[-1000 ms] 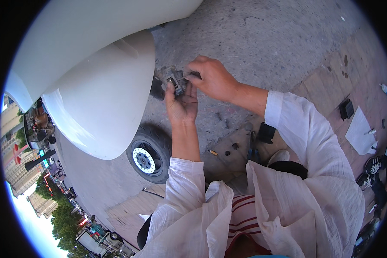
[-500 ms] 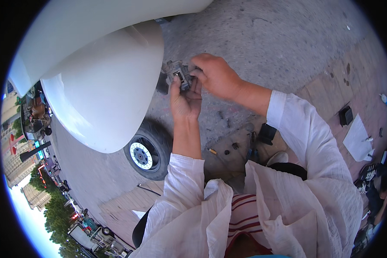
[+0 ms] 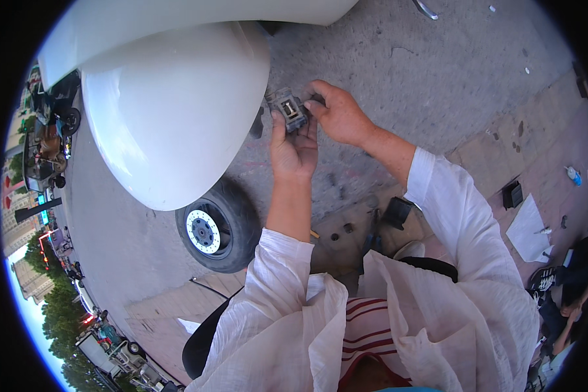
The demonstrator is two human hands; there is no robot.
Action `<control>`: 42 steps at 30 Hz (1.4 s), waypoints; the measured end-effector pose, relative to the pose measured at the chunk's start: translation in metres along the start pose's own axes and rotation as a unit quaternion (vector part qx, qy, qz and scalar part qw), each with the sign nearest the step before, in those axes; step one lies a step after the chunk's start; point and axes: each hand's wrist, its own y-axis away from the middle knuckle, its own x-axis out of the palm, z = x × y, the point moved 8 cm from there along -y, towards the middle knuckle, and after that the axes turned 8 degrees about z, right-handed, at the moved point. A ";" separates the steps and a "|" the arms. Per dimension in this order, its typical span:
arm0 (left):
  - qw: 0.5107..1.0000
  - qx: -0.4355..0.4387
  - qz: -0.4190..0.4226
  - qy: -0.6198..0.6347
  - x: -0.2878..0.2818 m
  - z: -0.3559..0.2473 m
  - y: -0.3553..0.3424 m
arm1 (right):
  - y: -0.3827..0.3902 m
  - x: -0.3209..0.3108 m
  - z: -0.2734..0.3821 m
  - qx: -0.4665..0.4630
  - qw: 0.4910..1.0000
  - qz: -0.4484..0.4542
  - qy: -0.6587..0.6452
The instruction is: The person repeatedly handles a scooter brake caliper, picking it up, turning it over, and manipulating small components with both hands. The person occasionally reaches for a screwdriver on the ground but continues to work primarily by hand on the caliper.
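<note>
Just right of a glossy white body panel (image 3: 170, 111), my left hand (image 3: 294, 150) holds a grimy grey metal part (image 3: 287, 108), apparently a brake caliper, from below, thumb along its near side and a dark opening facing me. My right hand (image 3: 346, 117) is closed at the part's right side, thumb and forefinger pinched beside it; what they grip is too small to make out. A detached wheel with a silver brake disc (image 3: 206, 232) lies below left of my hands on the pavement.
Pliers (image 3: 372, 232), a black box (image 3: 396, 212), small dark parts (image 3: 343, 232), another black piece (image 3: 511, 194) and a white sheet (image 3: 526, 228) lie on the paving (image 3: 464, 163). Another person (image 3: 568, 287) is at the right edge. Parked vehicles (image 3: 49, 137) line the left.
The view has shifted, so the white panel and wheel sit differently in frame. Both hands and the metal part are slightly higher and further right in the picture; the grip looks much the same.
</note>
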 end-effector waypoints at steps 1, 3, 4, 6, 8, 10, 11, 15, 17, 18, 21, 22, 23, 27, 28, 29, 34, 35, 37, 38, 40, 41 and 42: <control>1.000 0.005 -0.008 0.006 -0.001 0.000 0.001 | 0.000 0.000 0.001 0.004 1.000 -0.006 0.001; 1.000 0.014 -0.011 0.014 0.001 -0.001 0.002 | 0.000 -0.002 0.007 0.011 1.000 -0.019 0.006; 1.000 0.019 -0.007 0.015 0.003 -0.002 0.003 | 0.000 -0.001 0.007 0.026 1.000 -0.005 0.007; 1.000 0.013 -0.010 0.012 0.006 -0.003 0.004 | 0.004 0.000 0.014 0.057 0.998 0.020 0.008; 1.000 -0.009 -0.022 0.002 0.005 -0.007 0.008 | 0.015 -0.003 0.029 -0.021 0.997 -0.021 0.073; 0.998 -0.035 0.045 -0.028 0.010 -0.014 0.003 | 0.025 -0.003 0.041 -0.096 0.988 -0.044 0.111; 0.995 -0.049 0.078 -0.043 0.015 -0.016 0.001 | 0.029 -0.002 0.047 -0.131 0.983 -0.047 0.116; 0.992 -0.066 0.097 -0.048 0.022 -0.026 -0.005 | 0.037 -0.001 0.050 -0.151 0.978 -0.054 0.134; 0.987 -0.079 0.089 -0.107 0.024 -0.031 -0.009 | 0.039 -0.001 0.052 -0.159 0.973 -0.053 0.157; 0.984 -0.085 0.084 -0.136 0.025 -0.033 -0.011 | 0.039 -0.001 0.053 -0.163 0.971 -0.052 0.167; 0.968 -0.094 0.086 -0.217 0.019 -0.031 -0.020 | 0.037 -0.001 0.055 -0.157 0.969 -0.057 0.182; 0.964 -0.097 0.079 -0.234 0.014 -0.031 -0.023 | 0.036 -0.001 0.054 -0.149 0.970 -0.058 0.182; 0.966 -0.089 0.070 -0.232 0.016 -0.030 -0.023 | 0.036 -0.001 0.052 -0.139 0.971 -0.058 0.184; 0.967 -0.070 0.050 -0.240 0.022 -0.028 -0.017 | 0.031 -0.005 0.052 -0.138 0.973 -0.040 0.178; 0.966 -0.069 0.050 -0.246 0.023 -0.028 -0.016 | 0.030 -0.006 0.053 -0.137 0.974 -0.030 0.177; 0.965 -0.069 0.047 -0.249 0.021 -0.029 -0.016 | 0.027 -0.006 0.055 -0.138 0.975 -0.019 0.175; 0.971 -0.051 0.045 -0.228 0.011 -0.035 -0.020 | 0.020 0.001 0.059 -0.137 0.977 -0.010 0.163; 0.967 -0.070 0.049 -0.240 0.009 -0.034 -0.022 | 0.022 0.005 0.060 -0.139 0.976 -0.016 0.164; 0.957 -0.108 0.057 -0.264 0.005 -0.031 -0.023 | 0.025 0.008 0.059 -0.136 0.977 -0.018 0.165; 0.956 -0.111 0.073 -0.262 0.003 -0.033 -0.025 | 0.026 0.009 0.058 -0.136 0.977 -0.013 0.163; 0.953 -0.117 0.103 -0.260 -0.004 -0.037 -0.026 | 0.028 0.008 0.055 -0.143 0.983 0.021 0.113; 0.942 -0.136 0.118 -0.284 0.003 -0.036 -0.019 | 0.028 0.003 0.054 -0.147 0.986 0.050 0.066; 0.937 -0.140 0.115 -0.299 0.002 -0.036 -0.019 | 0.027 0.000 0.052 -0.152 0.985 0.079 0.019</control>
